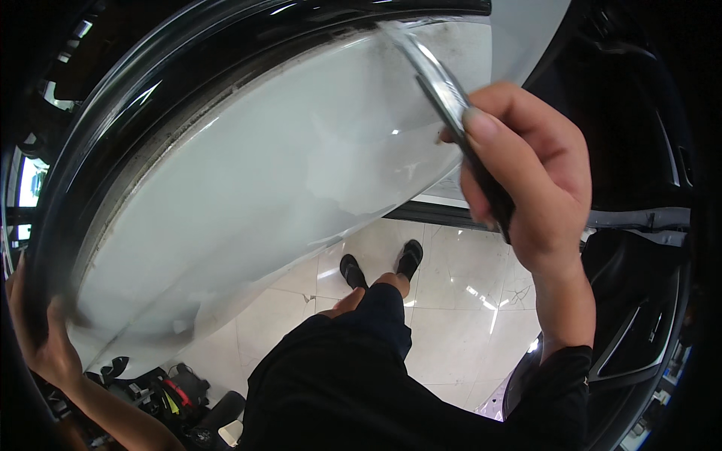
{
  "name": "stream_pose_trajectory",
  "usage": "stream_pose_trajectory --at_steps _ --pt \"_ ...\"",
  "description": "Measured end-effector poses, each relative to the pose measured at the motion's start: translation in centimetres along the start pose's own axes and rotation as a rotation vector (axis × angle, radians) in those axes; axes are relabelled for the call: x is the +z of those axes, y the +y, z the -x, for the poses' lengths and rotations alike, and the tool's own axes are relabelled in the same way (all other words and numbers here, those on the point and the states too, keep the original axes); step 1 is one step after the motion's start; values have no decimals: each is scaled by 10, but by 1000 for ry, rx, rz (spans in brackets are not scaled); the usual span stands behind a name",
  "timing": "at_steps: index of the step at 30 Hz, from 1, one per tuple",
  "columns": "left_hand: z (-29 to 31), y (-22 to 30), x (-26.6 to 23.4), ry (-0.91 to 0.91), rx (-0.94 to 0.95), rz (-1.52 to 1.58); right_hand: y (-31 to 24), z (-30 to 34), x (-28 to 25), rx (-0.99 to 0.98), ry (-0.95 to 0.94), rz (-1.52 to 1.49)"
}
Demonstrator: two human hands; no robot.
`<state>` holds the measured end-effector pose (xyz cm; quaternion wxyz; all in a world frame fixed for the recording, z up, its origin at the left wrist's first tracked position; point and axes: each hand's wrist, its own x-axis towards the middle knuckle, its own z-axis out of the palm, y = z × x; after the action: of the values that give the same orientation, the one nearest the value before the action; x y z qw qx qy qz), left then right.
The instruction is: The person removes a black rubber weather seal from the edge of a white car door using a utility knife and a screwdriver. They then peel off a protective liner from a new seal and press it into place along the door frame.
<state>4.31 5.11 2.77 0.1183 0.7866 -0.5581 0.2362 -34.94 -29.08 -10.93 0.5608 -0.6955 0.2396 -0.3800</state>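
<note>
Grips a tool (445,90) in the right hand (541,169), pinched between thumb and curled fingers, in front of the upper right of the white panel (248,184). Reaches with the pale tip to the seam (171,141) along the panel's top edge; cannot tell whether touching. Wraps the left hand (51,357) around the black trim (135,98) at the panel's lower left, somewhat blurred.

Looks partway through, at a guess: mostly clean across the panel's middle, but stained brownish-grey along much of the seam, with a grey smudge (455,43) right of the tool's tip.

Gleams like metal along the tool's upper part, then darkens to a slim black grip. Bulges smooth and glossy across the panel, with an irregular, wet-looking sheen right of centre, perhaps only reflection. Sweeps in a thick, shiny black arc around the panel's upper left, as trim.

Beyond the panel's lower edge, farther off: dark cloth shorts (385,316), black shoes (350,269) and pale, polished floor tiles (459,346) with thin cracklike lines.
</note>
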Motion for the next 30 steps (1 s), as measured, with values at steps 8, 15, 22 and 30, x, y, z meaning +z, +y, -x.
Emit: stream_pose_trajectory --at_steps 8,15,22,30 --pt "3 -7 2 35 14 -63 3 2 -13 -18 0 40" --pt "-1 -2 2 2 31 -78 3 -4 -14 -83 -20 82" --pt "2 -4 5 24 7 -42 5 -9 -17 -120 -48 112" --pt "3 -7 3 16 30 -50 3 -12 -18 -104 -65 116"
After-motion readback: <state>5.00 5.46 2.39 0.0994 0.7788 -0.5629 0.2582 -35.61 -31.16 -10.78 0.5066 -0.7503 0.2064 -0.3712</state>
